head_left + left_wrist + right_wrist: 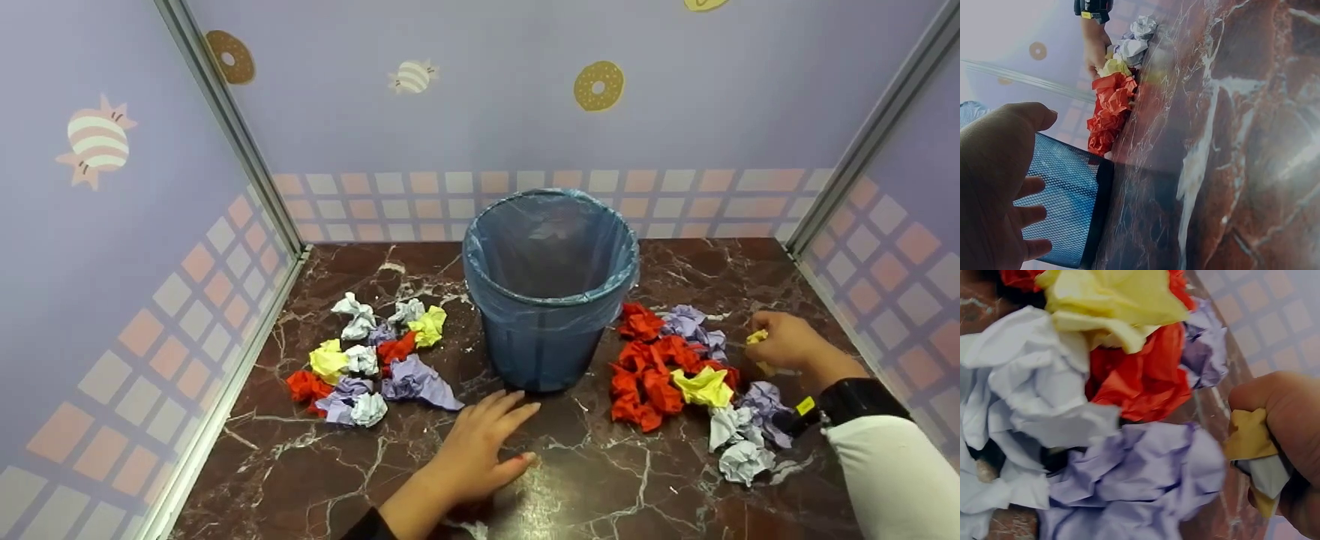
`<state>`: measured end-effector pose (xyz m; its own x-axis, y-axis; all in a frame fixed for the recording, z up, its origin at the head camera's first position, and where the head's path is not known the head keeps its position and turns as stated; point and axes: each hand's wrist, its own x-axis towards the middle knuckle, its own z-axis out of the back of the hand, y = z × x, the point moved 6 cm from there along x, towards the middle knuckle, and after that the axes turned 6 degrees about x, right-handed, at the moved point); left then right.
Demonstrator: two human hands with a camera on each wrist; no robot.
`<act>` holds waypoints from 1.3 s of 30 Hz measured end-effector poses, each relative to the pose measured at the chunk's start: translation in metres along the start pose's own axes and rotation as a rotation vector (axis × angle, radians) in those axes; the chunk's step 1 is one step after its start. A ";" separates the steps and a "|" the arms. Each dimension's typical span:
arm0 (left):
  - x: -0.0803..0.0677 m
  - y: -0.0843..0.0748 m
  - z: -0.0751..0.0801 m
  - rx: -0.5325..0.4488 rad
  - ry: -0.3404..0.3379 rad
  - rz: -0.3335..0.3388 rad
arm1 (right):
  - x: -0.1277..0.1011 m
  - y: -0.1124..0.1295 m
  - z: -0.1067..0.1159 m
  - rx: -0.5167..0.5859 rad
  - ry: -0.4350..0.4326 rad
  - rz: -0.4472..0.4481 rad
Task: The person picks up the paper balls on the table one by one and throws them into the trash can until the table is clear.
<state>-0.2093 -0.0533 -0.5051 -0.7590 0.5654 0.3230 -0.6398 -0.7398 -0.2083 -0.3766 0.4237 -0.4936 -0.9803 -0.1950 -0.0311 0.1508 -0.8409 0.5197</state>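
A blue mesh bin [550, 289] lined with a blue bag stands mid-table. My left hand [480, 442] lies flat on the marble just in front of it, fingers straight, holding nothing; in the left wrist view that hand [994, 185] is beside the bin [1064, 202]. My right hand [784, 339] sits at the right edge of the right paper pile [686, 375] and grips a crumpled yellow paper ball [757, 339], seen close as the yellow ball [1249, 439] in curled fingers [1289, 410]. Another pile of crumpled paper [367, 360] lies left of the bin.
The marble table [600, 480] is boxed in by lilac walls on the left, back and right. Red, yellow, lilac and white paper balls [1129, 382] crowd the right hand. Bare marble shows in front of the bin.
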 end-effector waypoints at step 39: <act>-0.040 0.086 0.060 -0.010 -0.228 0.275 | 0.050 0.225 0.150 -0.039 -0.130 0.150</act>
<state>-0.2272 -0.1615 -0.4810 -0.8572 0.2485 0.4511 -0.4171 -0.8487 -0.3251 -0.4105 0.3009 -0.2503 -0.9543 -0.2551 0.1557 0.2988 -0.8268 0.4766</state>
